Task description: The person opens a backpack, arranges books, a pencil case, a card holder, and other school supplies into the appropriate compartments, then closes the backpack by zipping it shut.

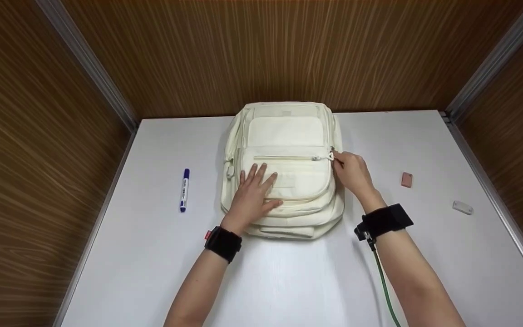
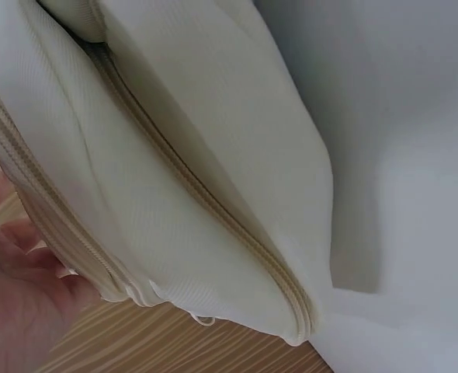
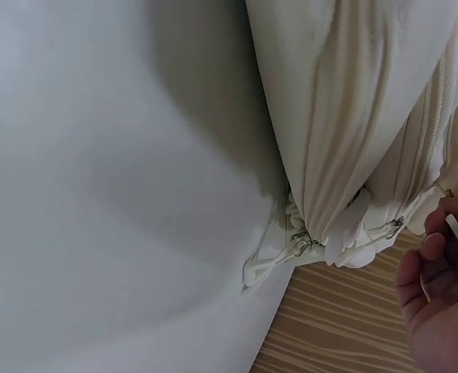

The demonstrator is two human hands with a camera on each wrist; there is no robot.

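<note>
A cream backpack (image 1: 286, 131) lies on its back on the white table, its front pockets facing up. My left hand (image 1: 251, 200) rests on the lower front pocket with its fingers spread. In the left wrist view, that hand (image 2: 27, 287) is at the bag's edge, beside the zip tracks (image 2: 190, 179). At the bag's right side my right hand (image 1: 354, 175) pinches a zipper pull. The right wrist view shows a white piece of the zipper pull (image 3: 456, 231) between its curled fingers. Across the front pocket runs a horizontal zip (image 1: 284, 158) with a white cord loop.
A blue-and-white marker (image 1: 184, 190) lies left of the bag. To the right are a small pinkish block (image 1: 407, 180) and a small whitish-grey object (image 1: 462, 207). Wood-grain panels (image 1: 288, 54) stand around the table. A green cable (image 1: 384, 281) trails from the right wristband.
</note>
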